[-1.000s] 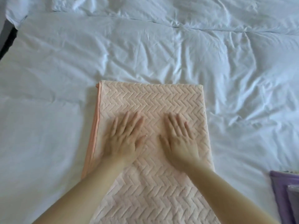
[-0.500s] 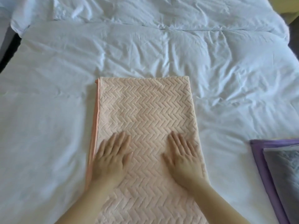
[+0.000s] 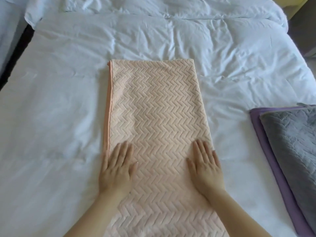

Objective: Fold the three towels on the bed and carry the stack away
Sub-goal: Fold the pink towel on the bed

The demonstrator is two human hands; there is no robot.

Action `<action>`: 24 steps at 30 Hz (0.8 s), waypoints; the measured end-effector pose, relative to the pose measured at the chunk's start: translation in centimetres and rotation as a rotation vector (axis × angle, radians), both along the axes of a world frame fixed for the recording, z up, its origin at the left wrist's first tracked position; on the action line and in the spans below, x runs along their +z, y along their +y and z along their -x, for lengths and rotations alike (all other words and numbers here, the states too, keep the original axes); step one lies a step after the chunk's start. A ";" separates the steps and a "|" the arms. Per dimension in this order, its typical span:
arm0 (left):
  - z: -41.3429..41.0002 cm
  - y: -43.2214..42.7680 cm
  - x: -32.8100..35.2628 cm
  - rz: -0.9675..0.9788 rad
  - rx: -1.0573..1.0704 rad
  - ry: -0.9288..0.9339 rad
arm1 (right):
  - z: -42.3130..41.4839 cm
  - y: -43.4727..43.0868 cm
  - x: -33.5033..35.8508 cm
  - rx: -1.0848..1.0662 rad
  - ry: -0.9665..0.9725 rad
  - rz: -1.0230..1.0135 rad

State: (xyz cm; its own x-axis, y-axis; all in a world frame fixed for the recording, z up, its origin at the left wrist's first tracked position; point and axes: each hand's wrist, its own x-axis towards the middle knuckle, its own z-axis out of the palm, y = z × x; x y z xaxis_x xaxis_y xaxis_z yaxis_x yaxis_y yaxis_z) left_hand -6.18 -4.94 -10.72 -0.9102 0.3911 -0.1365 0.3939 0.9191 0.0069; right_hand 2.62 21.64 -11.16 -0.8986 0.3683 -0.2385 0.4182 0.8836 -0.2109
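Observation:
A peach towel (image 3: 153, 103) with a herringbone weave lies folded lengthwise on the white bed (image 3: 51, 117), running from the middle down past the bottom edge. My left hand (image 3: 117, 166) presses flat on its left side near the folded edge. My right hand (image 3: 207, 165) presses flat near its right edge. Both hands have straight fingers and hold nothing. At the right edge of the view, a grey towel (image 3: 294, 142) lies folded on top of a purple towel (image 3: 271, 159).
The white duvet is wrinkled across the far half of the bed. A dark gap (image 3: 15, 52) runs along the bed's left side. Beyond the far right corner are a yellow object (image 3: 289, 4) and bare floor.
Both hands have slid toward me along the peach towel and spread apart to its two edges. The view has pulled back, bringing the grey and purple towels into sight.

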 end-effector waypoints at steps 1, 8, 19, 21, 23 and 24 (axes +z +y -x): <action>-0.7 0.0 0.4 -0.010 0.032 0.027 | -0.6 0.0 0.4 -0.069 -0.002 0.013; -13.0 -0.1 0.0 -0.111 -0.167 -0.025 | -10.3 -6.2 1.1 0.316 0.025 0.035; -24.5 -10.3 -0.9 -0.002 -0.114 -0.009 | -26.0 -1.7 0.0 0.300 0.015 0.035; -25.1 -11.5 -0.6 0.036 -0.161 -0.016 | -27.5 -1.1 0.5 0.395 0.024 0.029; -25.2 -11.8 -0.1 0.058 -0.187 -0.022 | -28.1 -0.7 0.8 0.445 0.042 0.022; -25.2 -11.8 0.2 0.048 -0.186 -0.022 | -28.1 -0.6 1.0 0.436 0.060 0.016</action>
State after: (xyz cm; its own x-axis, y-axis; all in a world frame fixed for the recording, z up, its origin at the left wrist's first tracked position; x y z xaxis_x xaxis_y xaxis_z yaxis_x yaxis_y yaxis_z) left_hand 18.98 -16.74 -10.48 -0.8192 0.5451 -0.1784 0.5576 0.8298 -0.0246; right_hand 30.75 21.05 -10.20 -0.9817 -0.0514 -0.1833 -0.0063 0.9712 -0.2383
